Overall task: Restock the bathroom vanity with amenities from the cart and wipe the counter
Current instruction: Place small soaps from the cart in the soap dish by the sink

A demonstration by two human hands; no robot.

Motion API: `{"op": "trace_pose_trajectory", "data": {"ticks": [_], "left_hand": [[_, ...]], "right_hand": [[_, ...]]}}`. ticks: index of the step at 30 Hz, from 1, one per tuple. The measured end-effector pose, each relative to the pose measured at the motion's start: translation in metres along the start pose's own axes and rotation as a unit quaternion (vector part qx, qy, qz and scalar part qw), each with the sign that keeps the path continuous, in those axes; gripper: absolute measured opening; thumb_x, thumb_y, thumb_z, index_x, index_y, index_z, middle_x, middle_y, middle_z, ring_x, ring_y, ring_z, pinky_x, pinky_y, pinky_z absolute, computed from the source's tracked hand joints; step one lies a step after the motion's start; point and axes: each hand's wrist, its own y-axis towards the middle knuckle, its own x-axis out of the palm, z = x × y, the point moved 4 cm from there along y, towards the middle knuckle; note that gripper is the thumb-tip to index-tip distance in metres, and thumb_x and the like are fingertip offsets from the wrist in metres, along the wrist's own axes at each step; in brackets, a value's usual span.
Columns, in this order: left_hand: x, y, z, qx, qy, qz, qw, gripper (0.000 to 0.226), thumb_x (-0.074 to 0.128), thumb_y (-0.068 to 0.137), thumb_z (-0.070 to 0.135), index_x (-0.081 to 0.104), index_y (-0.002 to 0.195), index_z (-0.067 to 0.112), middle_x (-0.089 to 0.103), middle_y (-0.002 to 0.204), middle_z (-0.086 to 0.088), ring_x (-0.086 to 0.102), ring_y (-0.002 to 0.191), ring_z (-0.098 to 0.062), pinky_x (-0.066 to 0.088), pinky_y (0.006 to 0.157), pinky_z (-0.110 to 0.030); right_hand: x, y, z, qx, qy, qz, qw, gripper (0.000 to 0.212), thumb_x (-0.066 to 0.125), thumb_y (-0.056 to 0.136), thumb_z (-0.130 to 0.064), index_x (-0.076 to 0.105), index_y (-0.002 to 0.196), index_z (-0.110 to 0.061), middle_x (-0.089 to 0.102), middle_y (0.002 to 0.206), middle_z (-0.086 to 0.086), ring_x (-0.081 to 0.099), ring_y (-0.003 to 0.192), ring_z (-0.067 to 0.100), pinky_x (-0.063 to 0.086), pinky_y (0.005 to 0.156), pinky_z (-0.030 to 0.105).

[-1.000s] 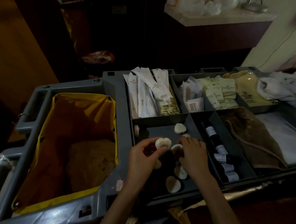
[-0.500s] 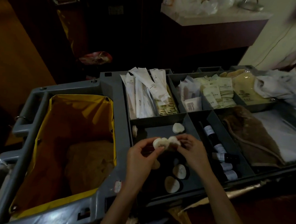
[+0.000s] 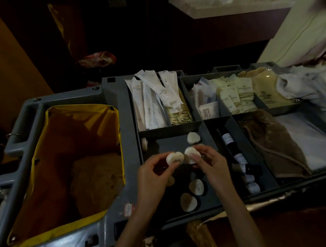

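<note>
I stand over a grey housekeeping cart (image 3: 117, 104). My left hand (image 3: 152, 177) pinches a white heart-shaped soap (image 3: 174, 158) above the soap compartment (image 3: 168, 143). My right hand (image 3: 209, 163) pinches a second white soap (image 3: 190, 153) right beside it; the two soaps nearly touch. More soaps lie loose in the compartment: one at the back (image 3: 194, 138), two at the front (image 3: 196, 186) (image 3: 188, 202).
A yellow-lined bag (image 3: 75, 155) fills the cart's left side. White sachets (image 3: 154, 99), folded packets (image 3: 235, 95), small dark bottles (image 3: 239, 157), a brown towel (image 3: 272, 142) and white linen (image 3: 311, 87) fill other compartments. A pale counter (image 3: 224, 10) stands behind.
My right hand has lifted a second soap out of the compartment and brought it up next to the soap in my left hand. The left hand has hardly moved.
</note>
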Motion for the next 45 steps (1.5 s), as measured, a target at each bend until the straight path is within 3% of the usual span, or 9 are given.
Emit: {"op": "trace_pose_trajectory", "data": {"ticks": [12, 15, 18, 23, 26, 31, 35, 39, 45], "left_hand": [[0.001, -0.005, -0.001, -0.032, -0.008, 0.031, 0.999, 0.02, 0.075, 0.078, 0.017, 0.072, 0.098, 0.021, 0.074, 0.091, 0.008, 0.068, 0.087, -0.003, 0.051, 0.07, -0.011], [0.007, -0.011, -0.001, -0.051, -0.012, 0.017, 0.998, 0.02, 0.075, 0.079, 0.019, 0.071, 0.098, 0.023, 0.073, 0.092, 0.006, 0.068, 0.087, -0.003, 0.052, 0.069, -0.012], [0.027, -0.026, 0.002, -0.064, -0.024, -0.027, 0.997, 0.02, 0.074, 0.079, 0.018, 0.072, 0.099, 0.021, 0.074, 0.091, 0.004, 0.069, 0.087, -0.008, 0.056, 0.075, -0.024], [0.078, -0.067, 0.017, -0.068, -0.016, -0.141, 0.988, 0.02, 0.074, 0.08, 0.021, 0.072, 0.099, 0.02, 0.075, 0.091, 0.005, 0.07, 0.088, -0.01, 0.056, 0.077, -0.028], [0.11, -0.103, 0.03, -0.057, -0.015, -0.221, 0.973, 0.014, 0.073, 0.08, 0.019, 0.073, 0.095, 0.02, 0.075, 0.086, 0.008, 0.07, 0.082, -0.008, 0.054, 0.068, -0.018], [0.151, -0.178, 0.034, -0.095, -0.027, -0.342, 0.935, 0.02, 0.073, 0.081, 0.017, 0.073, 0.101, 0.017, 0.075, 0.089, 0.004, 0.07, 0.086, -0.01, 0.053, 0.064, -0.015], [0.169, -0.247, 0.034, -0.105, -0.021, -0.425, 0.899, 0.019, 0.075, 0.078, 0.018, 0.072, 0.095, 0.024, 0.075, 0.089, 0.007, 0.07, 0.085, -0.006, 0.053, 0.066, -0.015], [0.184, -0.313, 0.031, -0.133, -0.02, -0.505, 0.853, 0.019, 0.072, 0.08, 0.008, 0.071, 0.089, 0.024, 0.075, 0.088, 0.006, 0.071, 0.083, -0.007, 0.056, 0.072, -0.021], [0.187, -0.416, 0.04, -0.156, -0.046, -0.619, 0.768, 0.017, 0.069, 0.081, 0.004, 0.069, 0.095, 0.012, 0.076, 0.088, 0.002, 0.071, 0.087, -0.009, 0.056, 0.083, -0.026]], "right_hand": [[-0.007, -0.017, -0.013, -0.052, -0.021, 0.033, 0.998, 0.022, 0.066, 0.088, -0.014, 0.067, 0.108, -0.023, 0.071, 0.108, -0.003, 0.066, 0.102, 0.013, 0.054, 0.082, 0.026], [-0.016, -0.036, -0.02, -0.053, 0.003, 0.062, 0.997, 0.023, 0.066, 0.087, -0.014, 0.068, 0.109, -0.022, 0.071, 0.108, -0.005, 0.066, 0.1, 0.01, 0.051, 0.078, 0.021], [-0.037, -0.061, -0.026, -0.046, 0.016, 0.099, 0.994, 0.022, 0.065, 0.088, -0.013, 0.067, 0.109, -0.021, 0.071, 0.099, -0.017, 0.066, 0.094, 0.001, 0.05, 0.071, 0.016], [-0.095, -0.129, -0.025, -0.02, 0.047, 0.213, 0.976, 0.021, 0.063, 0.088, -0.016, 0.069, 0.107, -0.021, 0.071, 0.103, -0.01, 0.065, 0.1, 0.003, 0.051, 0.077, 0.017], [-0.129, -0.187, -0.024, -0.002, 0.07, 0.289, 0.955, 0.02, 0.062, 0.089, -0.016, 0.069, 0.106, -0.024, 0.071, 0.099, -0.016, 0.066, 0.092, -0.001, 0.049, 0.069, 0.013], [-0.164, -0.287, -0.024, -0.004, 0.014, 0.41, 0.912, 0.024, 0.064, 0.088, -0.01, 0.068, 0.105, -0.025, 0.071, 0.095, -0.02, 0.064, 0.089, -0.008, 0.048, 0.068, 0.01], [-0.174, -0.376, -0.022, -0.013, 0.053, 0.497, 0.866, 0.024, 0.067, 0.083, -0.009, 0.071, 0.106, -0.014, 0.075, 0.095, -0.008, 0.067, 0.086, 0.001, 0.047, 0.067, 0.012], [-0.177, -0.458, -0.022, -0.012, 0.064, 0.563, 0.824, 0.022, 0.067, 0.082, -0.001, 0.071, 0.102, -0.011, 0.075, 0.082, -0.01, 0.064, 0.072, -0.006, 0.044, 0.061, 0.008], [-0.163, -0.573, -0.024, -0.009, 0.075, 0.662, 0.745, 0.026, 0.07, 0.078, 0.004, 0.071, 0.102, -0.006, 0.076, 0.085, -0.002, 0.068, 0.079, 0.004, 0.05, 0.071, 0.013]]}}
